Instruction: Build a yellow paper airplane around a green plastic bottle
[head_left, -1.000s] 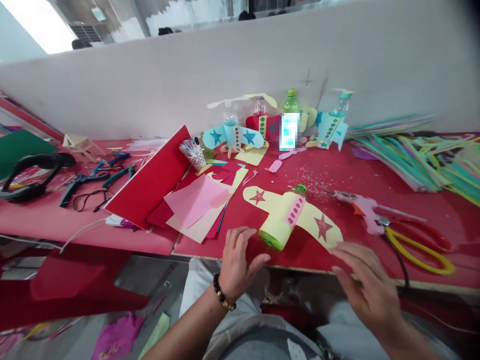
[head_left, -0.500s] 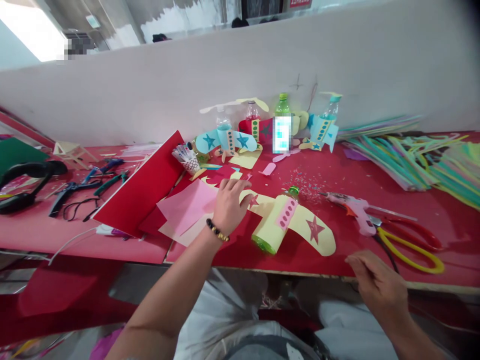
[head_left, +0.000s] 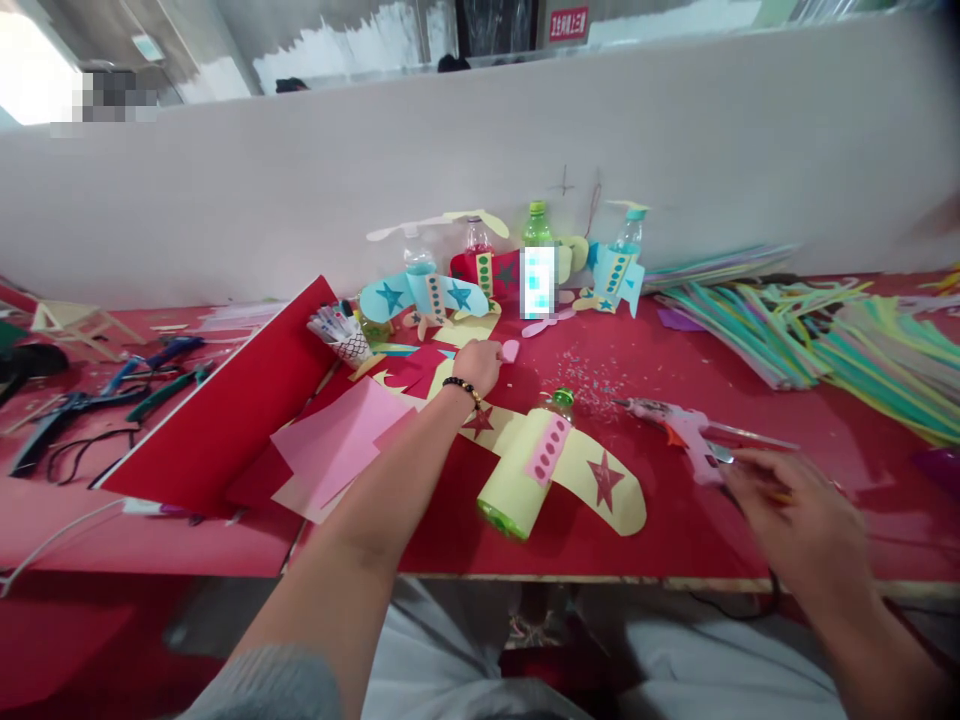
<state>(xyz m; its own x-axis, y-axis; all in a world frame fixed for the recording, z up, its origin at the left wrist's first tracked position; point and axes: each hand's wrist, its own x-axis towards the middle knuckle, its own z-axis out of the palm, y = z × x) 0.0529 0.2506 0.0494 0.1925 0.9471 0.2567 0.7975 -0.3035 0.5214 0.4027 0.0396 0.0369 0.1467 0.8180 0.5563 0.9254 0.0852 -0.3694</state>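
Note:
My left hand [head_left: 478, 366], with a beaded bracelet at the wrist, reaches across the table, its fingers closed on the near end of a small pink paper piece [head_left: 511, 350]. My right hand [head_left: 799, 510] is closed around the scissors [head_left: 721, 454]; it hides most of their handles. Between my hands lies a green bottle wrapped in pale yellow paper [head_left: 514, 480], on its side, with star-marked paper wings and a pink dotted strip. A pink glue gun [head_left: 694, 440] lies just beyond my right hand.
Finished bottle planes [head_left: 427, 290] stand along the white wall. Coloured strips [head_left: 757, 320] pile up at right. A red board [head_left: 240, 390] leans beside a pen cup [head_left: 351, 345], with pink sheets [head_left: 345, 440] nearby. Pliers [head_left: 60, 415] lie at far left.
My left hand has moved forward to the small pink paper piece and closed on it. My right hand has come up from the table edge onto the scissors. The view has shifted.

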